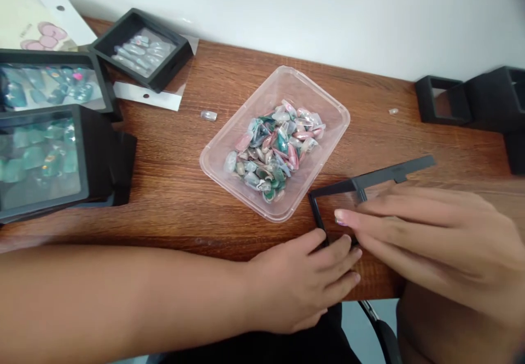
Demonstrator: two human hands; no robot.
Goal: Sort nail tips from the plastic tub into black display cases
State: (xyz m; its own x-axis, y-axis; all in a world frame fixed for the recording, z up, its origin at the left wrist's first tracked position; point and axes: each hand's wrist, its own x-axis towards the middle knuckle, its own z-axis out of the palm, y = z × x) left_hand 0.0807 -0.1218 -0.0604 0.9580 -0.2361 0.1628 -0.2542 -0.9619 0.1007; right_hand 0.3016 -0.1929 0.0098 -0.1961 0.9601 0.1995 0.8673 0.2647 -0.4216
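Observation:
An opened black display frame [318, 211] with a clear film window lies at the table's front edge, its hinged half [394, 170] folded out to the right. My left hand [303, 279] holds the frame's near edge, with thumb and index finger at the rim and the other fingers slightly spread. Above the window, my right hand [443, 238] has its fingers pressed together. A small shiny false nail [340, 220] shows at its fingertips, partly covered and slightly blurred. Beyond the hands stands a clear plastic tub [209, 159] with a heap of mixed false nails [270, 150].
Black frames with nail sets [41, 156] are stacked at left, and another filled frame [141, 52] leans behind them. Printed card packaging [45, 24] lies at back left. Loose clear nails lie left [209, 115] and right [394, 111] of the tub. More black frames [443, 101] stand far right.

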